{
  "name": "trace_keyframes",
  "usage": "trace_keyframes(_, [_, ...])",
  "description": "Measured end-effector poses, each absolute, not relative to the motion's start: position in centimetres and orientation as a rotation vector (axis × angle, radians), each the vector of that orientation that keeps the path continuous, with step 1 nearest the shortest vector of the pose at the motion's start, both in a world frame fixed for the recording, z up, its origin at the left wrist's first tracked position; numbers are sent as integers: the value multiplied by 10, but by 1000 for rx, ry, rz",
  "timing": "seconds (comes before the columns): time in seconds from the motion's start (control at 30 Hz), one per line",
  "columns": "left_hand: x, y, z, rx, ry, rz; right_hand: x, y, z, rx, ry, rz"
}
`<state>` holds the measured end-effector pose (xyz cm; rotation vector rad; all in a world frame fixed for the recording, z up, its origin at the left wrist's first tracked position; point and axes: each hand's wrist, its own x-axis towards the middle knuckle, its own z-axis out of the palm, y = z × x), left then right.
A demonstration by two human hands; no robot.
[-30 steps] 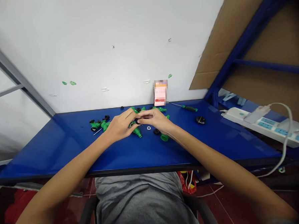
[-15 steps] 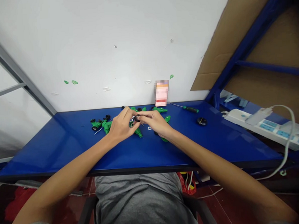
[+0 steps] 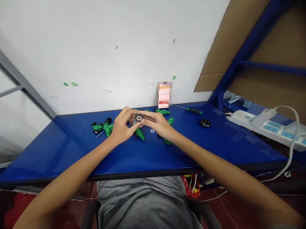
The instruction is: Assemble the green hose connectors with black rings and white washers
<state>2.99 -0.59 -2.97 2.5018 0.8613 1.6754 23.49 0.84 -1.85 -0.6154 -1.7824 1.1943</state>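
Both my hands meet over the middle of the blue table (image 3: 67,149). My left hand (image 3: 121,128) and my right hand (image 3: 160,124) pinch a small black ring part (image 3: 139,118) with a pale centre between their fingertips, lifted a little above the table. Green plastic fittings (image 3: 140,134) lie under and around the hands, with more green fittings and black caps (image 3: 101,126) to the left. A small white washer (image 3: 152,130) rests on the table beside my right hand.
A green-handled screwdriver (image 3: 192,110) lies at the back right, a black round cap (image 3: 205,123) near it. A small carton (image 3: 164,95) stands against the white wall. A white power strip (image 3: 271,128) with a cable sits on the right shelf under cardboard.
Both hands have lifted slightly and turned the black ring part, so its pale centre now faces the camera. The parts on the table have stayed put.
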Motion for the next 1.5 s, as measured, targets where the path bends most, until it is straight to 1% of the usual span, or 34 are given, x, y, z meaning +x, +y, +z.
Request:
trace_keyframes(0.27, [27, -5, -26, 2394, 789, 1631, 238, 9, -21, -584, -1742, 1208])
trace_keyframes(0.57, [27, -7, -23, 2465, 787, 1661, 239, 8, -21, -581, -1774, 1105])
trace_keyframes(0.7, [27, -7, -23, 2496, 799, 1627, 242, 11, -22, -601, -1861, 937])
trace_keyframes(0.87, [18, 2, -24, 2528, 1016, 1580, 245, 19, -26, -751, -2075, 481])
trace_keyframes(0.97, [10, 12, -25, 2454, 1197, 1556, 241, 15, -29, -924, -2275, 307])
trace_keyframes(1.1, [3, 19, -25, 2387, 1248, 1530, 231, 4, -37, -1086, -2449, 221])
trace_keyframes(1.23, [5, 15, -21, 2342, 1160, 1540, 227, 3, -45, -1107, -2519, 86])
trace_keyframes(1.5, [9, 9, -20, 2378, 1058, 1567, 232, 12, -42, -1160, -2560, 138])
